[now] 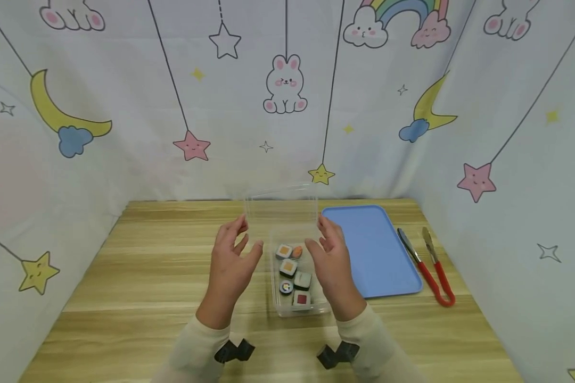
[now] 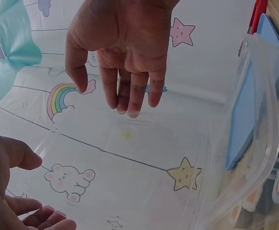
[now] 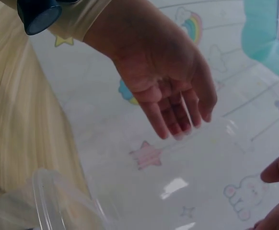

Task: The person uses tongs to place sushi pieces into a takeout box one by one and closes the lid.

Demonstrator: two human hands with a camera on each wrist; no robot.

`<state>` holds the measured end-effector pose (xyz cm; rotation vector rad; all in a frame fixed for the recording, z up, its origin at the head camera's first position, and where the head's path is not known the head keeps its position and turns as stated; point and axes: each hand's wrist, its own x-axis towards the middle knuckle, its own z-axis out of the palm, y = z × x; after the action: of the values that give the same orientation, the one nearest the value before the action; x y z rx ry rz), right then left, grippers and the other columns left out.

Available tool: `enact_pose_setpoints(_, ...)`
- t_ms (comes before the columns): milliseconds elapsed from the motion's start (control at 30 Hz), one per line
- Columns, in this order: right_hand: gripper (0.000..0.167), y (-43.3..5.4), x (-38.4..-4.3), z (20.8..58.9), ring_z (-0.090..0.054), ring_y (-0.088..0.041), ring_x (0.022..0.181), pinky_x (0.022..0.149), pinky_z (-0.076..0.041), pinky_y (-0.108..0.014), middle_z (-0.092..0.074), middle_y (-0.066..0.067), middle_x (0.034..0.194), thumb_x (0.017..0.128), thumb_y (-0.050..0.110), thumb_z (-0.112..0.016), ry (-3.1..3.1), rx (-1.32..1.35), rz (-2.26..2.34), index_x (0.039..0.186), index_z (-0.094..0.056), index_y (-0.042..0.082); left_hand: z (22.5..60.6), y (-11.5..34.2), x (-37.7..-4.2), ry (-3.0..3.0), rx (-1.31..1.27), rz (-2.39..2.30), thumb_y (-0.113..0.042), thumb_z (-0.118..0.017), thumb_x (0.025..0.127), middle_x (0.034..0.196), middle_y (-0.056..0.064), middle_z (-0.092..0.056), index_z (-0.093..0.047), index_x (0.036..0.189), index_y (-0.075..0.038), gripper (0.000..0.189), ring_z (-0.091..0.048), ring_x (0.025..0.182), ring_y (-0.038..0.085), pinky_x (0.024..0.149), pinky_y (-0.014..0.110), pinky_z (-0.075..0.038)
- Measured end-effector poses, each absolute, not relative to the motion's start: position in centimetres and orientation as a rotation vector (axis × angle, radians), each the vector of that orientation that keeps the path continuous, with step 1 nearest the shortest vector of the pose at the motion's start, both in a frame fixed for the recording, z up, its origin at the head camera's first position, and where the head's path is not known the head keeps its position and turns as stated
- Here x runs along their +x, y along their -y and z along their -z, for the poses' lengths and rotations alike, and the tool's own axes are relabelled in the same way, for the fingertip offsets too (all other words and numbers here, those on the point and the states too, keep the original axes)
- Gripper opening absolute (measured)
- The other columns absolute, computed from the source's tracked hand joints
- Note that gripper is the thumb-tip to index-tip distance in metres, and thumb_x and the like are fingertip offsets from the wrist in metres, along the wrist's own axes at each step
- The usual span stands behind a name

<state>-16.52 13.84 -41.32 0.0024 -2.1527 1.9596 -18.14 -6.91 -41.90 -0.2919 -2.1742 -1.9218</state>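
A clear plastic container (image 1: pixel 301 313) stands in front of me with several sushi pieces (image 1: pixel 288 267) inside. Its transparent lid (image 1: pixel 281 208) is raised upright at the far side. My left hand (image 1: pixel 232 268) is at the lid's left side, its fingers extended and its thumb apart. On the other side my right hand (image 1: pixel 333 263) mirrors it, above the container's right wall. In the left wrist view the right hand's straight fingers (image 2: pixel 135 91) reach the lid's edge. The right wrist view shows the left hand's fingers (image 3: pixel 170 117) near the opposite edge.
To the right lies a blue tray (image 1: pixel 376 250), partly behind my right hand. Beside it, red-handled tongs (image 1: pixel 436 274) rest on the wooden table (image 1: pixel 148 276). A white curtain (image 1: pixel 139 106) with cartoon prints surrounds the table's back and sides.
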Motion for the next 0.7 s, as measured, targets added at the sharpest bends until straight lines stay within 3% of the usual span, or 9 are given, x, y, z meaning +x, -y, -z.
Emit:
enact_pose_setpoints(267, 0.066, -14.4, -16.5, 41.0, -0.031, -0.019, 0.152, 0.123, -0.025, -0.047, -0.035, -0.007, 0.160, 0.102, 0.010, -0.062, 2.113, 0.037, -1.970, 0.162, -0.033, 0.007, 41.7, 6.5, -18.1, 2.168, -0.345, 1.870, -0.003, -0.073, 0.096, 0.143, 0.009, -0.049, -0.046, 0.154, -0.007, 0.065, -0.046, 0.141, 0.022, 0.113, 0.034, -0.042)
enact_pose_setpoints(467, 0.063, -14.9, -16.6, 41.1, -0.031, -0.019, 0.153, 0.120, -0.031, -0.042, -0.033, -0.005, 0.165, 0.104, 0.010, -0.059, 2.048, 0.046, -2.051, 0.162, -0.033, 0.009, 41.9, 6.4, -18.1, 2.162, -0.358, 1.881, -0.005, -0.072, 0.097, 0.144, 0.008, -0.050, -0.046, 0.155, -0.010, 0.064, -0.048, 0.141, 0.022, 0.114, 0.035, -0.041)
enact_pose_setpoints(700, 0.045, -15.4, -16.6, 41.6, -0.033, -0.025, 0.153, 0.122, -0.027, -0.045, -0.038, -0.014, 0.162, 0.110, 0.011, -0.046, 1.904, 0.063, -2.152, 0.153, -0.040, -0.001, 42.6, 6.3, -18.2, 2.094, -0.347, 1.960, -0.001, -0.069, 0.098, 0.145, 0.012, -0.051, -0.051, 0.146, -0.005, 0.052, -0.051, 0.140, 0.026, 0.113, 0.036, -0.042)
